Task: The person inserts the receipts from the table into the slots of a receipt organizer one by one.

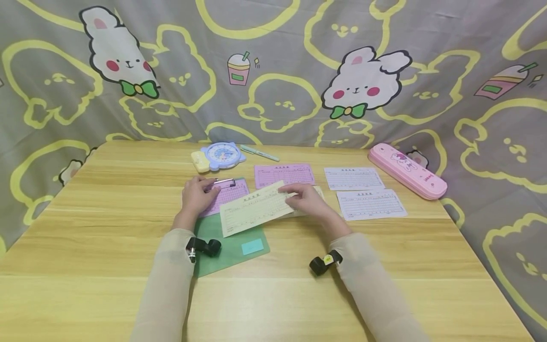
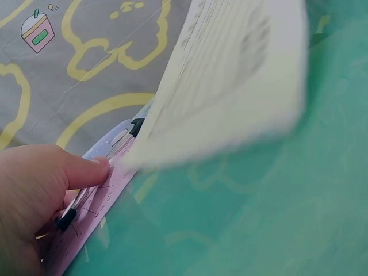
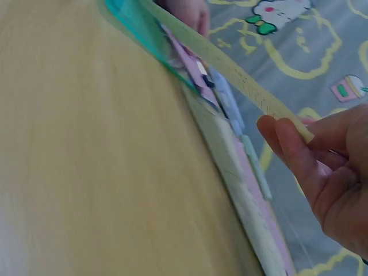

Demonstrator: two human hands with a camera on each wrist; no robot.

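A green clipboard [image 1: 207, 242] lies on the table with a pink form [image 1: 232, 192] under its metal clip [image 1: 225, 182] and a blue sticky note [image 1: 252, 246] near its lower right corner. At the clip end, my left hand [image 1: 195, 197] grips the board's edge, its thumb [image 2: 92, 172] on top beside the clip. My right hand [image 1: 311, 200] pinches a pale yellow form [image 1: 249, 211] by its right end between thumb and fingers. This sheet slants over the clipboard and covers part of the pink form. In the left wrist view the yellow form [image 2: 247, 109] is blurred.
Behind the right hand, another yellow form [image 1: 318, 191] and a pink form [image 1: 284, 174] lie on the table. Two white forms [image 1: 372, 205] are further right, near a pink pencil case [image 1: 408, 171]. A blue clock-like dial [image 1: 222, 155], a small yellow item [image 1: 199, 161] and a green pen [image 1: 259, 153] lie behind.
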